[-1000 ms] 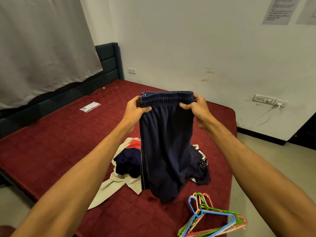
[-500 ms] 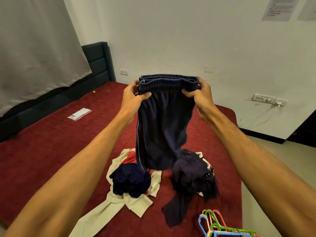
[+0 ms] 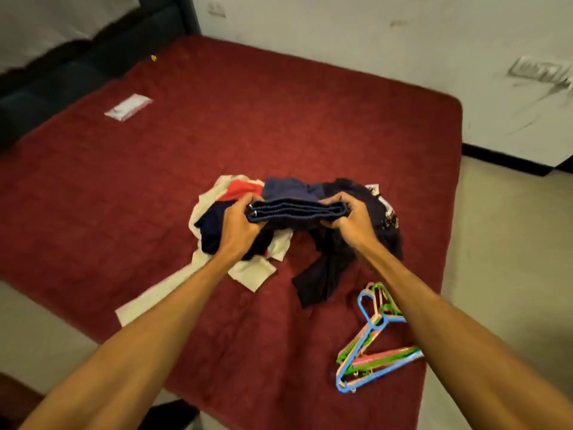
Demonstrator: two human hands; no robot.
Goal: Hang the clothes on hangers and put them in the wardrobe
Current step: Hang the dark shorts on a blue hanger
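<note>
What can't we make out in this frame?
Head view:
- navy shorts: only the waistband shows; legs hidden beneath it and behind the left hand and right hand.
- hangers: stacked, partly behind the right forearm; count unclear.
- wall socket: motion blur.
- wardrobe: out of frame.

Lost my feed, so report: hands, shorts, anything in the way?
Left hand and right hand grip navy shorts at waistband ends, above clothes pile. Hangers on bed beside right forearm, untouched. Nothing blocking.

Bare left hand [image 3: 237, 228], right hand [image 3: 352, 223], forearms [image 3: 173, 308]
</note>
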